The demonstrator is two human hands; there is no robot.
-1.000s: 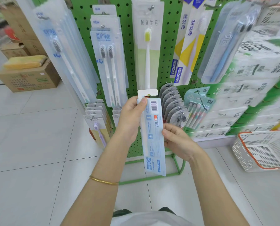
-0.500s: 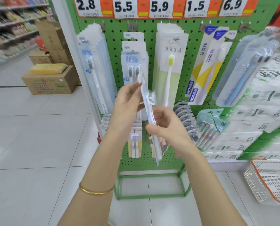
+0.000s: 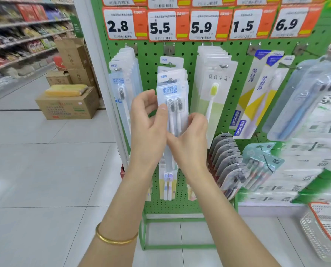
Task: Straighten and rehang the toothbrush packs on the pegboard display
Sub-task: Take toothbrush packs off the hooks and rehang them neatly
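Observation:
A twin toothbrush pack (image 3: 173,105) with a blue label faces me in front of the green pegboard (image 3: 151,58), just below the second peg (image 3: 170,64). My left hand (image 3: 149,130) pinches its left edge, thumb on the front near the bristles. My right hand (image 3: 191,139) grips the pack's lower right side with curled fingers. More packs of the same kind hang behind it on that peg. The pack's lower end is hidden behind my hands.
Other toothbrush packs hang left (image 3: 122,89) and right (image 3: 212,89) of it, under orange price tags (image 3: 161,26). Cardboard boxes (image 3: 68,105) stand on the tiled floor at left. A white basket (image 3: 322,232) sits at lower right beside stacked tissue packs (image 3: 318,151).
The pack went from back side up and low to front facing me, raised level with the second peg's stack. Both hands rose with it, and my view tilted upward.

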